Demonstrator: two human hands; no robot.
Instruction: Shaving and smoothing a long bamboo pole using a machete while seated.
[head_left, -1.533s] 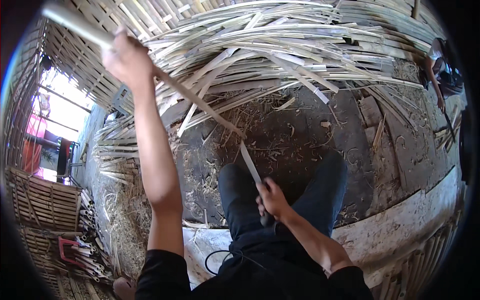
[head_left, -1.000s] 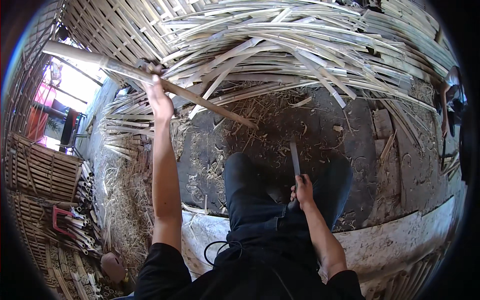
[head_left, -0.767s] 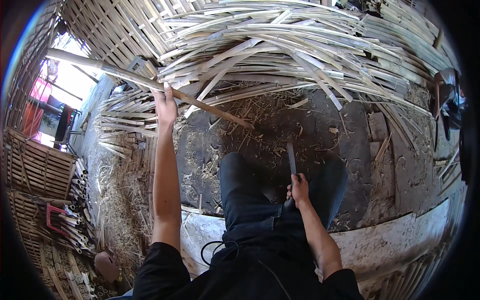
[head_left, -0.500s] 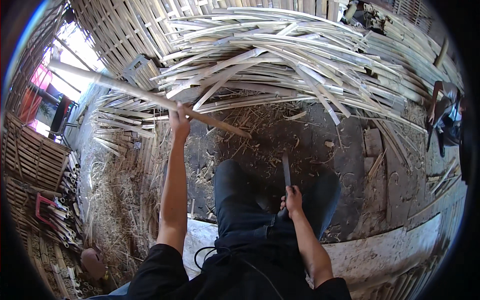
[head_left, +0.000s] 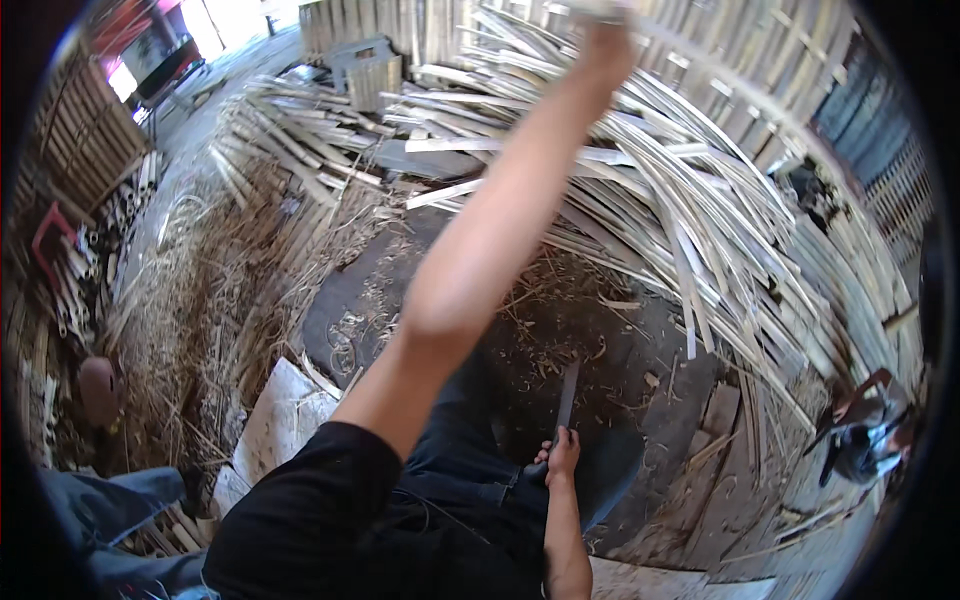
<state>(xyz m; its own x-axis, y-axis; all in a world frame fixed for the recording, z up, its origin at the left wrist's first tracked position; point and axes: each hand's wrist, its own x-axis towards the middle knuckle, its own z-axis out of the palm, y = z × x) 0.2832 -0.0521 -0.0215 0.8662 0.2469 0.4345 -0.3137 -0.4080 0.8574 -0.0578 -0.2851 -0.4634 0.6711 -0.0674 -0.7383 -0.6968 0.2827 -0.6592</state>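
My left hand (head_left: 606, 58) is raised at the far upper edge of the view, with the arm stretched across the pile of bamboo strips (head_left: 640, 160). Its fingers look closed around a pale bamboo pole (head_left: 600, 13), but motion blur and the frame edge hide most of the hand and pole. Low over my lap, my right hand (head_left: 564, 458) is wrapped round the handle of a long knife (head_left: 568, 392). The narrow grey blade points forward, over the dark ground mat (head_left: 640, 330) strewn with shavings.
Bamboo shavings (head_left: 190, 280) cover the ground on the left. A plastic stool (head_left: 368, 72) stands by the slatted wall (head_left: 740, 50). At lower left are a person's jeans-clad legs (head_left: 120, 510). A red-framed saw (head_left: 45, 235) lies among bamboo tubes at far left.
My left arm has swung up and to the right, carrying the pole from its slanting position over the mat. My view has turned left. The knife stays in my right hand.
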